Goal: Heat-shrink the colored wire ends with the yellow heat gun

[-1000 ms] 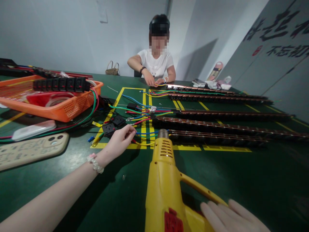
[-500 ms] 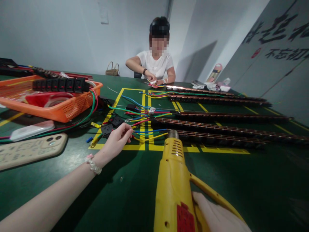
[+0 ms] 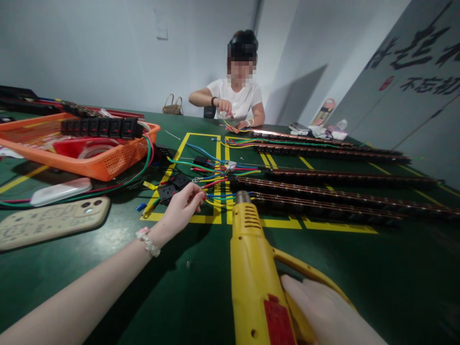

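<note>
My left hand [image 3: 187, 205] pinches the ends of blue, green and yellow wires [image 3: 223, 206], its fingers pressed together around them. These wires run right to the nearest long black strip [image 3: 323, 211] with copper rails. My right hand [image 3: 316, 302] is wrapped around the handle of a yellow heat gun [image 3: 251, 258]. The metal nozzle [image 3: 243, 197] of the gun points away from me, over or just beside the wires. Black sockets [image 3: 167, 193] lie just beyond my left hand.
An orange basket [image 3: 108, 167] holding a black switch strip [image 3: 100, 127] stands at the left. A phone [image 3: 53, 223] and a clear plastic case [image 3: 61, 191] lie nearer. More wired strips [image 3: 352, 178] lie behind. Across the green table [image 3: 359, 278] sits a person [image 3: 235, 98] handling wires.
The heat gun's nozzle has moved left along the wires, closer to my left hand, which keeps its pinch. Across the table, the person's one hand has lifted away from the other.
</note>
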A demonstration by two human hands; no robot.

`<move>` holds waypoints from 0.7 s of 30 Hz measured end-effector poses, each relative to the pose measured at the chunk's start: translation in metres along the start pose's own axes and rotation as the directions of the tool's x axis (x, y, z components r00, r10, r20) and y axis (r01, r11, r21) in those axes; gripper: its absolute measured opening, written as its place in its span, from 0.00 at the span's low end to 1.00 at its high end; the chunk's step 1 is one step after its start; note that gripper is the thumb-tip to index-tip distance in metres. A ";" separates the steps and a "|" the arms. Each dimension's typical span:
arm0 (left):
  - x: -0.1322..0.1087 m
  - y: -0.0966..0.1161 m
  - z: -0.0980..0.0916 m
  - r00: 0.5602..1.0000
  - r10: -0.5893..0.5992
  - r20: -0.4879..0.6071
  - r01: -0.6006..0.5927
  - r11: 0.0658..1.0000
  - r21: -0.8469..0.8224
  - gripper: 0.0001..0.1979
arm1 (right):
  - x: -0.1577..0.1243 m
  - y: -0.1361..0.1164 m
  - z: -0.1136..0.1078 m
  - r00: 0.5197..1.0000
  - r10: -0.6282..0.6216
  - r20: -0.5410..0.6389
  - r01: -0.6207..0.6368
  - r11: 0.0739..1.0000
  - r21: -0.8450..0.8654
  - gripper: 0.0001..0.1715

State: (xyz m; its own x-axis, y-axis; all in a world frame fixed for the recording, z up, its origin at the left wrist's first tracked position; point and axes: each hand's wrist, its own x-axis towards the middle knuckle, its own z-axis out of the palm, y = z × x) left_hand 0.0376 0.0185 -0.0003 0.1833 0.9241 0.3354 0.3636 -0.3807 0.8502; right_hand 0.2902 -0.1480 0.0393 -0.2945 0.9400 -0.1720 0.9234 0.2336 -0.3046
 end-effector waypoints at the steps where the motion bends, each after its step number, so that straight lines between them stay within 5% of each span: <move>1: 0.000 0.000 0.000 1.000 0.004 -0.005 -0.004 1.000 0.000 0.13 | 0.002 0.002 -0.001 1.000 -0.030 -0.003 0.030 0.999 -0.016 0.17; 5: 0.001 -0.001 0.001 1.000 -0.001 -0.011 0.001 1.000 -0.001 0.13 | 0.012 0.004 -0.009 0.989 -0.139 0.043 0.140 0.990 -0.027 0.13; 21: 0.003 -0.004 0.000 1.000 -0.024 -0.006 0.024 1.000 -0.005 0.14 | 0.027 -0.008 -0.012 0.965 -0.252 0.074 0.258 0.962 -0.088 0.13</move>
State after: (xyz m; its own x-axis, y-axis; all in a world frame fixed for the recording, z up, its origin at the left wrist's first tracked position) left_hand 0.0364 0.0229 -0.0025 0.1687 0.9333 0.3171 0.3636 -0.3580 0.8600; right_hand 0.2776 -0.1210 0.0485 -0.5353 0.8296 -0.1587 0.8340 0.4893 -0.2551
